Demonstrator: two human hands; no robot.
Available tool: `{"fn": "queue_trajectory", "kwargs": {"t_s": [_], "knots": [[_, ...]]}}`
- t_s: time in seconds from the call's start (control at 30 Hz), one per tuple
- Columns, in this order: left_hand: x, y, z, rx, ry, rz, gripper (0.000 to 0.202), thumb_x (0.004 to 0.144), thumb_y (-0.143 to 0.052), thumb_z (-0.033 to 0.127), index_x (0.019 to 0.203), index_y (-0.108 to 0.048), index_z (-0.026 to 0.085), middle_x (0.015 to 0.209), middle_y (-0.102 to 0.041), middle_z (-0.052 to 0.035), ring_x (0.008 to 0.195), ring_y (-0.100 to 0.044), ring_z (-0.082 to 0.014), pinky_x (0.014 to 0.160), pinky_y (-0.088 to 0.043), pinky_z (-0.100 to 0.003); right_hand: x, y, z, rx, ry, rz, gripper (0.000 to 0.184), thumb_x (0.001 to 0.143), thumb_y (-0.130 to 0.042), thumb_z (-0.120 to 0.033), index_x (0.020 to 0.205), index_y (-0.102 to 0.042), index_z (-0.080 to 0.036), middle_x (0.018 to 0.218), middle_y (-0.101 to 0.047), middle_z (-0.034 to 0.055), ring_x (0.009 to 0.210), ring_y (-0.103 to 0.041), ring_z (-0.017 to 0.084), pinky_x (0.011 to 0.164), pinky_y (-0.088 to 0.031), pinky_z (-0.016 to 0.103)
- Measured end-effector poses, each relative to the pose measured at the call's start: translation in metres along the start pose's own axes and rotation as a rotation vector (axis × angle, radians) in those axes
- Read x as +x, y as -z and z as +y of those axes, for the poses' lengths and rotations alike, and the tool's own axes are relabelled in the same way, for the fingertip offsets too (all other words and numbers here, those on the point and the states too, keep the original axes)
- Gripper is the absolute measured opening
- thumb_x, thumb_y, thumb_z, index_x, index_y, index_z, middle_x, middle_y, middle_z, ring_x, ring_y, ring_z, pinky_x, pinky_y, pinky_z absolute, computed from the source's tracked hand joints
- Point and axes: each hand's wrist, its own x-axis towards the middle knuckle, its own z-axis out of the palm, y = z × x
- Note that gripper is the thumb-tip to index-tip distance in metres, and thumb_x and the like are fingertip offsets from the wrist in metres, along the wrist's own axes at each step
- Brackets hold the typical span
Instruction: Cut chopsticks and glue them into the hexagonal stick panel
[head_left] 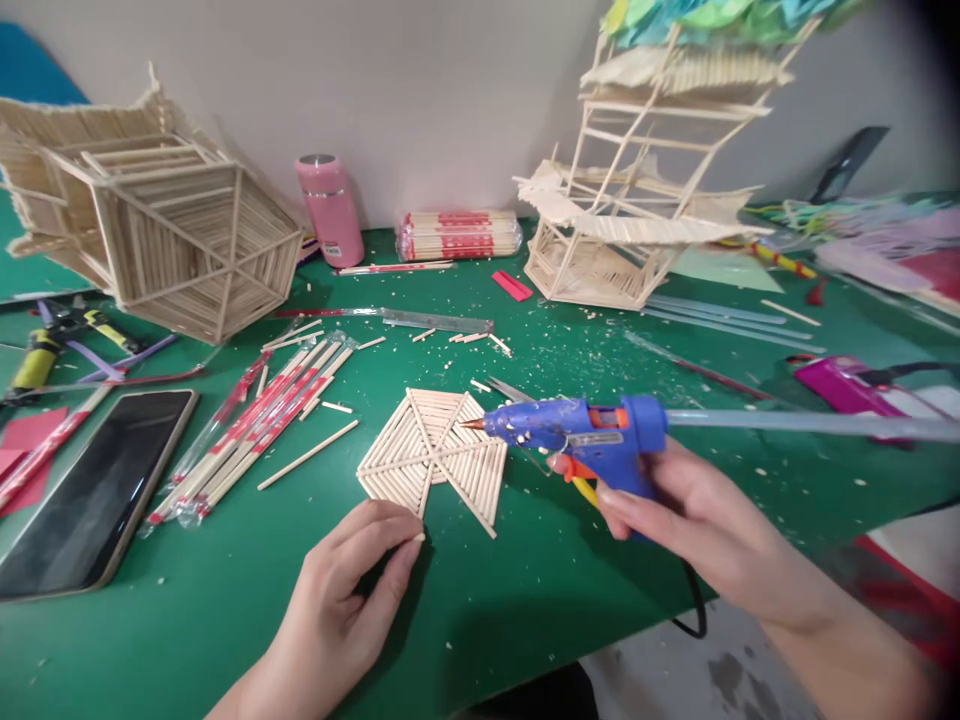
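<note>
In my right hand [660, 495] is a blue hot glue gun [577, 430] with an orange trigger, its nozzle pointing left over the panel. A long clear glue stick [795, 422] juts from its back. Flat on the table lies a panel of wooden sticks [431, 450] with spokes meeting at its centre; the front wedge between two spokes has no sticks. My left hand [360, 580] is closed at the panel's front edge, thumb and index finger pinching a wooden stick [420, 538]. Only its pale end shows, and the fingers hide the rest.
Behind stand two stick models, a hexagonal one [210, 250] and a tiered one [600, 260]. A pink bottle [331, 210] and packed sticks [459, 235] are between them. A phone [97, 490], bagged sticks [255, 430] and pliers [37, 360] lie left; scissors [510, 390] lie behind the gun.
</note>
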Motion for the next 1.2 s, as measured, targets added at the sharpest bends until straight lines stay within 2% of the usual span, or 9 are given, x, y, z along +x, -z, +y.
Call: {"fn": "queue_trajectory", "kwargs": {"t_s": [0.07,0.17,0.23,0.37,0.5,0.6,0.8,1.0,1.2], "knots": [[0.0,0.001,0.002,0.016,-0.023,-0.006,0.018,0.083,-0.05,0.009,0.094,-0.059,0.02,0.088,-0.063,-0.0042,0.082,-0.061,-0.0125,0.071,-0.05,-0.019,-0.005,-0.008,0.004,-0.065,-0.007,0.02,0.016,0.085,-0.047,-0.038,0.094,-0.05,-0.024,0.077,-0.059,0.003,0.06,-0.056,0.016,0.052,-0.051,0.027],[0.004,0.003,0.006,0.077,-0.069,0.019,0.018,0.083,-0.049,0.009,0.094,-0.059,0.019,0.087,-0.063,-0.0051,0.079,-0.061,-0.0123,0.068,-0.051,-0.018,-0.012,-0.017,0.01,-0.128,-0.02,0.042,0.016,0.085,-0.047,-0.039,0.08,-0.049,-0.024,0.064,-0.054,-0.0008,0.054,-0.052,0.014,0.046,-0.048,0.024],[0.007,0.003,0.008,0.124,-0.125,-0.011,0.019,0.083,-0.048,0.008,0.096,-0.059,0.018,0.088,-0.062,-0.0064,0.079,-0.06,-0.0134,0.067,-0.051,-0.02,-0.014,-0.022,0.011,-0.176,-0.031,0.05,0.017,0.085,-0.046,-0.039,0.079,-0.049,-0.024,0.058,-0.05,-0.0022,0.05,-0.05,0.014,0.043,-0.046,0.023],[0.012,-0.001,0.002,0.266,-0.292,-0.107,0.022,0.084,-0.043,0.009,0.099,-0.057,0.016,0.092,-0.063,-0.0099,0.084,-0.057,-0.0191,0.074,-0.048,-0.033,-0.02,-0.026,0.013,-0.275,-0.029,0.034,0.021,0.086,-0.045,-0.039,0.098,-0.053,-0.025,0.056,-0.051,-0.0018,0.045,-0.049,0.015,0.039,-0.045,0.024],[0.01,-0.009,-0.009,0.38,-0.399,-0.044,0.021,0.085,-0.041,0.01,0.098,-0.057,0.014,0.091,-0.065,-0.0103,0.085,-0.056,-0.0208,0.079,-0.045,-0.038,-0.031,-0.032,0.025,-0.325,-0.017,0.045,0.034,0.084,-0.049,-0.038,0.116,-0.05,-0.028,0.057,-0.057,0.0,0.046,-0.055,0.018,0.038,-0.05,0.025],[0.007,-0.012,-0.014,0.412,-0.408,-0.023,0.021,0.088,-0.038,0.012,0.098,-0.057,0.015,0.09,-0.066,-0.0091,0.087,-0.056,-0.0208,0.084,-0.041,-0.039,-0.039,-0.037,0.035,-0.348,-0.027,0.12,0.036,0.082,-0.052,-0.038,0.118,-0.05,-0.03,0.061,-0.061,0.0009,0.048,-0.059,0.02,0.04,-0.053,0.025],[0.007,-0.015,-0.015,0.451,-0.414,-0.057,0.022,0.089,-0.038,0.011,0.094,-0.059,0.014,0.089,-0.065,-0.0073,0.087,-0.055,-0.021,0.088,-0.035,-0.04,-0.039,-0.04,0.035,-0.387,-0.032,0.05,0.038,0.085,-0.046,-0.037,0.123,-0.046,-0.029,0.059,-0.06,0.0008,0.046,-0.059,0.019,0.039,-0.053,0.025],[0.009,-0.017,-0.015,0.5,-0.411,-0.018,0.021,0.088,-0.041,0.01,0.089,-0.061,0.014,0.087,-0.066,-0.0054,0.085,-0.055,-0.0199,0.087,-0.037,-0.038,-0.038,-0.038,0.039,-0.453,-0.014,0.01,0.04,0.086,-0.045,-0.037,0.125,-0.045,-0.031,0.06,-0.06,0.0006,0.046,-0.058,0.018,0.039,-0.053,0.024],[0.015,-0.013,-0.01,0.546,-0.464,-0.009,0.023,0.088,-0.042,0.011,0.083,-0.064,0.015,0.082,-0.069,-0.0036,0.079,-0.058,-0.0179,0.08,-0.042,-0.034,-0.035,-0.043,0.032,-0.472,-0.029,0.107,0.038,0.082,-0.05,-0.041,0.117,-0.055,-0.026,0.073,-0.066,0.0041,0.059,-0.063,0.02,0.048,-0.055,0.024]]}}
